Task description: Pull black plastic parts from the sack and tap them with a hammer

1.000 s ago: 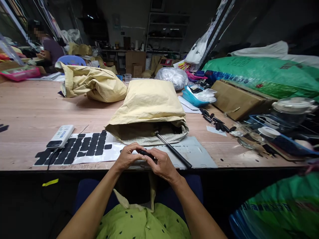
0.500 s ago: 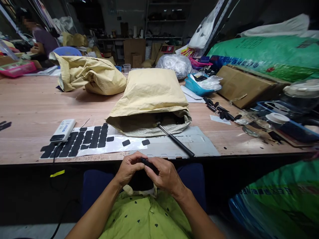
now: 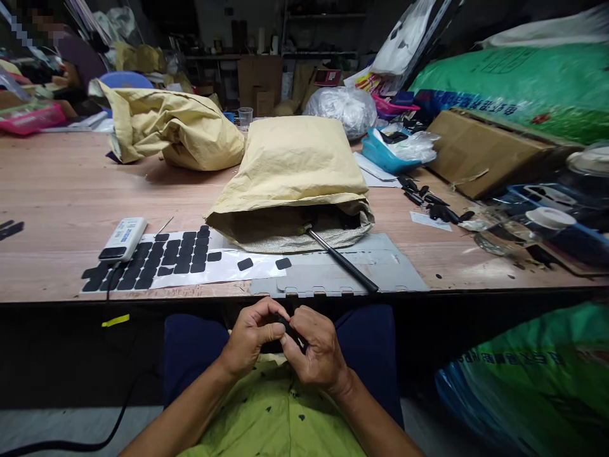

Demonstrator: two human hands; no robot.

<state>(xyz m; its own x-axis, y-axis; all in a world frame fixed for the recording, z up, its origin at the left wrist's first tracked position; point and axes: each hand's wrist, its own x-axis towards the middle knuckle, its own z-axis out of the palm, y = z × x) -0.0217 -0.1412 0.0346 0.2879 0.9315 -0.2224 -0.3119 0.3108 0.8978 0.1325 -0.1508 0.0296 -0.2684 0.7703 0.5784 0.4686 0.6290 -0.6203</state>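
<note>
Over my lap, in front of the table edge, my left hand (image 3: 250, 336) and my right hand (image 3: 316, 349) meet around a small black piece (image 3: 291, 330). Both hands pinch it with thumb and fingers, which cover most of it, so its kind does not show. Just beyond, on the table, a hammer (image 3: 345, 263) with a black grip leans out of the open mouth of a tan paper sack (image 3: 299, 158). To the left lies a white sheet (image 3: 223, 273) carrying rows of black rounded-square stickers (image 3: 183, 254), a few of them standing apart.
A white device (image 3: 124, 238) with a cable rests on the stickers. Another tan sack (image 3: 190, 130) lies behind. At right are loose black parts (image 3: 432, 206), a cardboard box (image 3: 495, 155) and plastic containers (image 3: 552, 219). A green sack (image 3: 533, 362) stands below the table. Someone sits far left.
Both hands have come slightly lower and still hold the black piece; the fingers have curled more around it. The camera view has tilted down and shifted a little left.
</note>
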